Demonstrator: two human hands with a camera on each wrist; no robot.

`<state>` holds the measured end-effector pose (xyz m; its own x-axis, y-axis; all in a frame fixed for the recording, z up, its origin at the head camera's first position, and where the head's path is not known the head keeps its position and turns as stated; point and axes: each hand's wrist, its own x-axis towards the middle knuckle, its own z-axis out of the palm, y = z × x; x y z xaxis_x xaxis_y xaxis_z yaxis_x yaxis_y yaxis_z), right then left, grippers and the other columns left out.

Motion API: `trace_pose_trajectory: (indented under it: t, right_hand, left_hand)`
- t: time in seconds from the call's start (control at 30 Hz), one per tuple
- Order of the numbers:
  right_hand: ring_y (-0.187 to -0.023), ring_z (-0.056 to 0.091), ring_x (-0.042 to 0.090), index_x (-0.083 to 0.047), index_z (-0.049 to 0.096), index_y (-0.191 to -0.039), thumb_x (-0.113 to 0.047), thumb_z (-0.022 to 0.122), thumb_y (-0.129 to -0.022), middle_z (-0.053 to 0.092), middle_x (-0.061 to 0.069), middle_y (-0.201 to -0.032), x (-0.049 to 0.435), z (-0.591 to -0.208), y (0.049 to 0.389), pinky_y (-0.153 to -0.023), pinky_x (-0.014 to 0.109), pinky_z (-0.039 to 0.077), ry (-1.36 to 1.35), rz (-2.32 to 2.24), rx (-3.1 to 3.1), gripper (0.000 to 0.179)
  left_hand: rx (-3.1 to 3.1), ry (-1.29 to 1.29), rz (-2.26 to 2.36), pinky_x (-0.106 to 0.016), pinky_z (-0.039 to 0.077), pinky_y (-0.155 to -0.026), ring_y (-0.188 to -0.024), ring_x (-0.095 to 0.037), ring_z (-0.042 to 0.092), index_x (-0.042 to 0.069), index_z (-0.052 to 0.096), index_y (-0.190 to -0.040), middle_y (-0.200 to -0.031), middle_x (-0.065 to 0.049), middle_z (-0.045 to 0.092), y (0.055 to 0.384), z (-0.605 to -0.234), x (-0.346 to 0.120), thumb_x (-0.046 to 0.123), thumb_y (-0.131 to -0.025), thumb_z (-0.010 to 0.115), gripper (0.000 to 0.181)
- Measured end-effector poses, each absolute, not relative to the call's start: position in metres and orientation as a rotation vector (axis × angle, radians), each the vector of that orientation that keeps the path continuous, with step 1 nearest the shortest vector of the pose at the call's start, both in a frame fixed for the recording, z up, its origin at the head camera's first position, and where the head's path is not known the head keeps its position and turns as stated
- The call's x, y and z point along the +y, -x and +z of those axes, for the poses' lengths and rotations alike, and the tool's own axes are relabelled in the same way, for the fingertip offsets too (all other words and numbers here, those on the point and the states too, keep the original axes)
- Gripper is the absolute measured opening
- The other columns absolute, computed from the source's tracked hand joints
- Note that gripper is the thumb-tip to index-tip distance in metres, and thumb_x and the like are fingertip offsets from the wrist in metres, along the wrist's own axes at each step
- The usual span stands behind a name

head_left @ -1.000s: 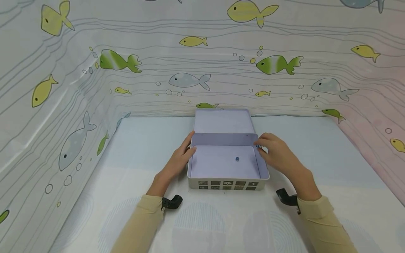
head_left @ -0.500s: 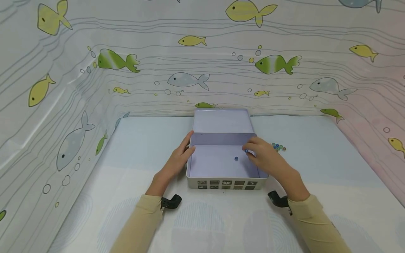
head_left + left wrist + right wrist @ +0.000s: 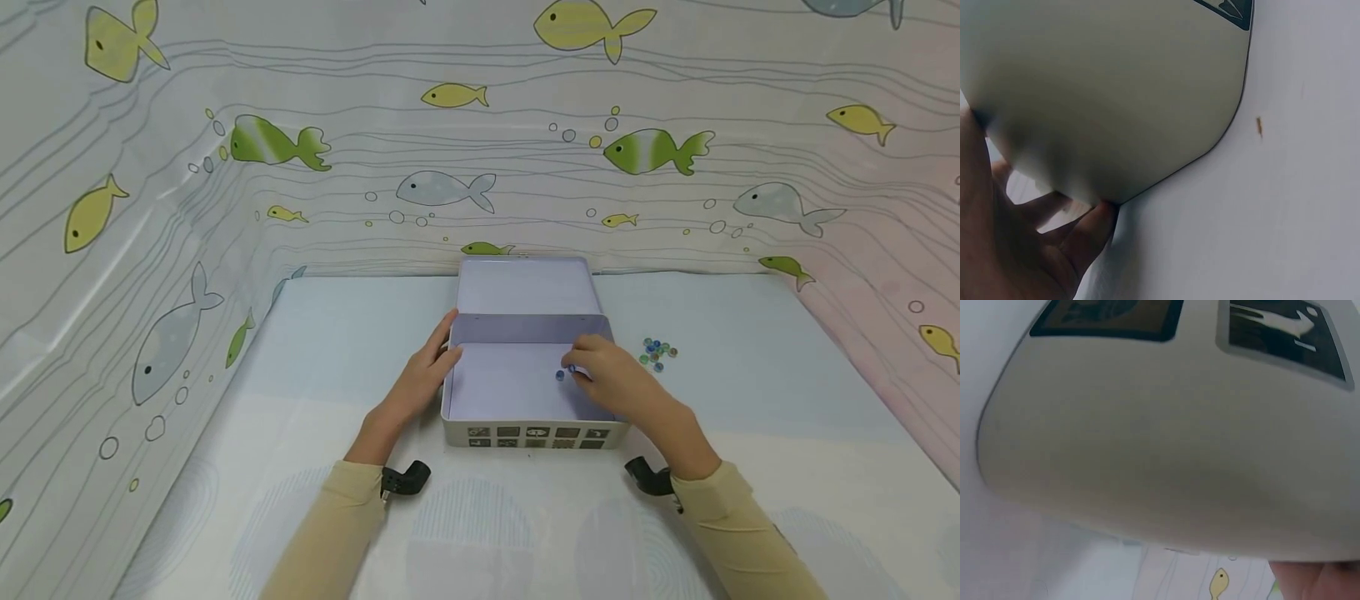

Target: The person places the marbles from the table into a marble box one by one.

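A pale metal tin box (image 3: 495, 387) stands with its hinged lid (image 3: 528, 286) swung back. My left hand (image 3: 420, 379) grips its left wall, thumb at the rim; in the left wrist view the fingers (image 3: 1088, 237) of that hand lie against the outside of the box (image 3: 1122, 106). Inside the box, my right hand (image 3: 615, 379) pinches a blue marble (image 3: 572, 368) between thumb and fingertips. Another blue marble (image 3: 560, 376) lies on the box floor, close beside those fingertips. In the right wrist view the box wall (image 3: 1147, 444) hides most of the right hand (image 3: 1316, 581).
Several blue, green and brownish marbles (image 3: 655, 354) lie in a loose cluster on the table (image 3: 742, 375), to the right of the box. A fish-patterned sheet (image 3: 360, 167) rises behind the table and along both sides.
My right hand has moved left from the box's right rim to inside it, carrying the blue marble down near the other one. The marble cluster has come into view. The left hand stays put.
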<state>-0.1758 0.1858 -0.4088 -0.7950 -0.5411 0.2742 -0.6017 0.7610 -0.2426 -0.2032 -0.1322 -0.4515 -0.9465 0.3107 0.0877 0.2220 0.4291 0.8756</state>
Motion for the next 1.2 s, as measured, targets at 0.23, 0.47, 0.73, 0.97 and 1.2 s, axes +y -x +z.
trace_pose_trajectory:
  t: [0.23, 0.47, 0.73, 0.97, 1.2]
  right_hand:
    - [-0.089, 0.064, 0.020, -0.003, 0.076, -0.099, 0.003, 0.074, -0.082, 0.066, 0.005, -0.094, 0.180, -0.408, 0.172, -0.080, 0.034, 0.057, -0.889, 0.396, -2.834, 0.018]
    - [-0.083, 0.062, 0.015, -0.007, 0.077, -0.097, -0.001, 0.077, -0.081, 0.067, 0.001, -0.090, 0.178, -0.409, 0.170, -0.071, 0.031, 0.055, -0.873, 0.262, -2.871, 0.018]
    - [-0.084, 0.063, 0.016, -0.009, 0.078, -0.096, -0.004, 0.078, -0.079, 0.069, 0.001, -0.091, 0.177, -0.409, 0.169, -0.071, 0.032, 0.056, -0.875, 0.223, -2.860, 0.017]
    - [-0.085, 0.063, 0.015, -0.009, 0.078, -0.098, -0.006, 0.078, -0.081, 0.069, 0.000, -0.093, 0.177, -0.410, 0.168, -0.072, 0.033, 0.056, -0.858, 0.255, -2.874, 0.017]
    - [-0.086, 0.064, 0.015, -0.010, 0.078, -0.097, -0.006, 0.078, -0.081, 0.069, 0.000, -0.094, 0.177, -0.410, 0.169, -0.073, 0.033, 0.056, -0.858, 0.267, -2.875, 0.016]
  left_hand:
    - [2.580, -0.479, 1.565, -0.048, 0.025, -0.123, -0.154, -0.023, 0.023, 0.042, 0.011, -0.159, -0.166, 0.011, 0.019, 0.202, -0.451, -0.133, 0.044, -0.104, 0.041, 0.062]
    - [2.580, -0.485, 1.566, -0.048, 0.024, -0.124, -0.154, -0.023, 0.023, 0.043, 0.011, -0.158, -0.166, 0.011, 0.018, 0.203, -0.452, -0.132, 0.043, -0.105, 0.041, 0.061]
    - [2.584, -0.486, 1.565, -0.050, 0.025, -0.123, -0.154, -0.024, 0.023, 0.038, 0.011, -0.160, -0.166, 0.010, 0.019, 0.203, -0.451, -0.132, 0.043, -0.105, 0.040, 0.062]
    - [2.574, -0.491, 1.546, -0.050, 0.022, -0.124, -0.154, -0.027, 0.020, 0.035, 0.009, -0.160, -0.167, 0.006, 0.014, 0.205, -0.451, -0.133, 0.036, -0.106, 0.038, 0.061]
    - [2.564, -0.492, 1.523, -0.049, 0.024, -0.124, -0.154, -0.031, 0.022, 0.022, 0.011, -0.162, -0.168, -0.003, 0.016, 0.183, -0.414, -0.127, 0.027, -0.106, 0.039, 0.062]
